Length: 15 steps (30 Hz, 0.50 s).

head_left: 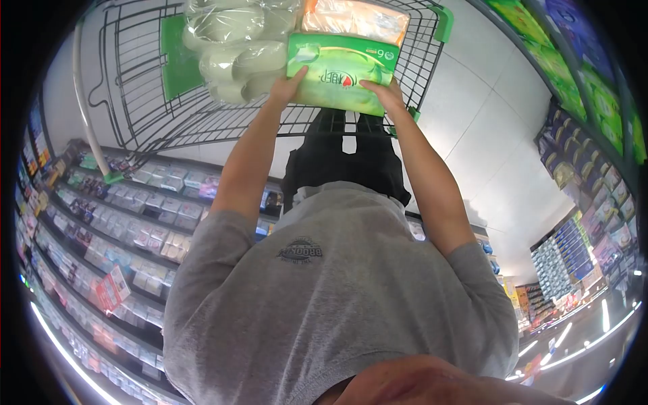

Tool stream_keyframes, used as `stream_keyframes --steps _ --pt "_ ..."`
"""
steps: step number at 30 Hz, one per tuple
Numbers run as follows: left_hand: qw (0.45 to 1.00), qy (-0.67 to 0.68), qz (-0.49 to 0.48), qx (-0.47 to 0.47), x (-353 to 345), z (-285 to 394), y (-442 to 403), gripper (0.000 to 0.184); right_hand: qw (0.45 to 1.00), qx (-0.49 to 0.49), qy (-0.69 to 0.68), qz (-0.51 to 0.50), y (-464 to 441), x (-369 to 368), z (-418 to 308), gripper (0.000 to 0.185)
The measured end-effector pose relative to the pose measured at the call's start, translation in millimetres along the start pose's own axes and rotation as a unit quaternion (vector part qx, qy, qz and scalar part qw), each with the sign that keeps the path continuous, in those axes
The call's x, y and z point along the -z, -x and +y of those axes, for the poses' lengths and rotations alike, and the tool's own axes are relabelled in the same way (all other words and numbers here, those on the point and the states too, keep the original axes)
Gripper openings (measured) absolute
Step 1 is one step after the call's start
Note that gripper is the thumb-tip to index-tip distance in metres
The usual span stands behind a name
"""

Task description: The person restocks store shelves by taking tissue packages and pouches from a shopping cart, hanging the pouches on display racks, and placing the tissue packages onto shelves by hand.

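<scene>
A green plastic-wrapped tissue pack (341, 98) is held between both hands over the near part of a wire shopping cart (223, 131). My left hand (289, 88) grips its left side, thumb on the printed face. On its right side is my right hand (386, 94), thumb likewise on top; the fingers of both hands are mostly hidden beneath. An orange pack (354, 19) in clear wrap lies just beyond the green one. Left of these, pale rounded items in clear film (233, 50) sit in the cart. Whether the green pack rests on anything is hidden.
Shelves of small packaged goods (148, 223) line the left side. Green and purple packs (560, 74) are stacked on the right. The cart's handle bar (88, 115) is at the left, and pale floor tiles (466, 101) show to its right.
</scene>
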<state>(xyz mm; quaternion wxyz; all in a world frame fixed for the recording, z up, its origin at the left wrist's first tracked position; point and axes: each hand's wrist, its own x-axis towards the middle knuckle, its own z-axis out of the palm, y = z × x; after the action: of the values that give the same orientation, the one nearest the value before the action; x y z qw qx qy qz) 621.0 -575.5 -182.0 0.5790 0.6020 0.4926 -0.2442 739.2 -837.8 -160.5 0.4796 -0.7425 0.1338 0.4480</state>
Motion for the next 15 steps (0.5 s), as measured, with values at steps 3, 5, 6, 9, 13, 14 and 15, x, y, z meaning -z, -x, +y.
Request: stream_keyframes --steps 3,5,6,9,13,14,15 --pt "1.000 -0.002 -0.012 0.013 13 19 23 0.070 0.998 -0.039 0.016 0.050 10 0 -3 0.072" --pt "1.000 -0.014 0.008 -0.017 27 29 37 0.067 1.000 0.015 -0.019 0.018 33 4 -22 0.073" --pt "0.999 0.031 0.024 -0.033 32 28 44 0.065 0.998 0.010 -0.037 0.040 43 5 -32 0.071" --pt "0.992 0.111 -0.008 -0.066 52 58 90 0.071 0.992 0.034 -0.113 0.043 85 8 -67 0.070" --pt "0.965 0.234 -0.082 -0.087 68 111 136 0.076 0.977 0.090 -0.171 0.086 123 17 -106 0.077" --pt "0.952 0.266 -0.092 -0.124 68 126 140 0.071 0.973 0.113 -0.176 0.098 131 21 -117 0.084" --pt "0.936 0.296 -0.104 -0.159 65 144 149 0.066 0.970 0.122 -0.182 0.110 140 27 -129 0.084"
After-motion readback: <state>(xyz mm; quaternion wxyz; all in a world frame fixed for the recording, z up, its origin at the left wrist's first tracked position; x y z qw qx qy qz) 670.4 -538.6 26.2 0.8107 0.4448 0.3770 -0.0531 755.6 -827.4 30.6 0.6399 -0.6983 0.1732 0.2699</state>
